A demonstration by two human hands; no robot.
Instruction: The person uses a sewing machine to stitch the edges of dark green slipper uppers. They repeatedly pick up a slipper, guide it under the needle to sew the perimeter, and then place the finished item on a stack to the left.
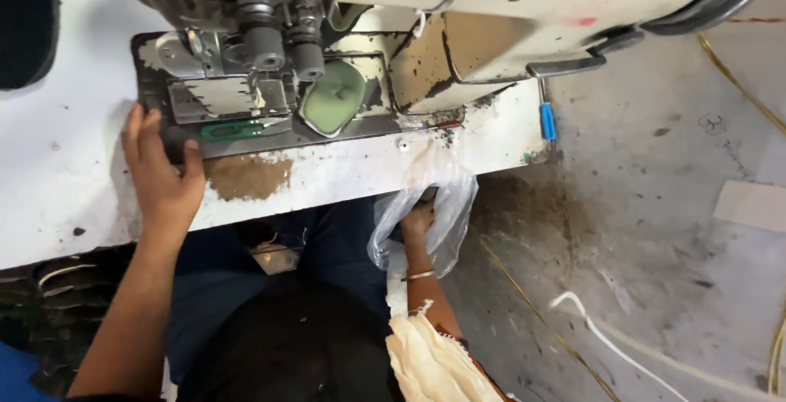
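Left hand [164, 174]: forearm rising from the lower left, palm down on the front edge of the table [65, 181], fingers spread flat and reaching onto the dark metal plate [246, 136] of the sewing machine [458, 17], thumb set apart to the right; the grip pinches nothing. Right hand [417, 220]: forearm with a thin bangle [420, 275] and a pale frilled sleeve [434, 357] coming up from the lower middle, hand raised under the table's front edge and inside a clear plastic bag [442, 205] that hangs there; fingers largely veiled by the film, so whether the grip is pressed together on the bag cannot be told, though it seems to touch it. Green-handled snips [237, 129]: lying flat on the plate, just right of the left fingertips, apart from them. Pale green cover [333, 97]: on the machine bed, right of the snips. Blue-handled tool [548, 120]: hanging at the table's right end below the machine. Table: white top, worn, with a brown patch of bare board [248, 176] at the front edge beside the left thumb. Floor [655, 230]: grey concrete, stained dark near the table, with a white cord [606, 341] and thin yellow strands [540, 320] lying across it. Person's lap in dark cloth below the table.
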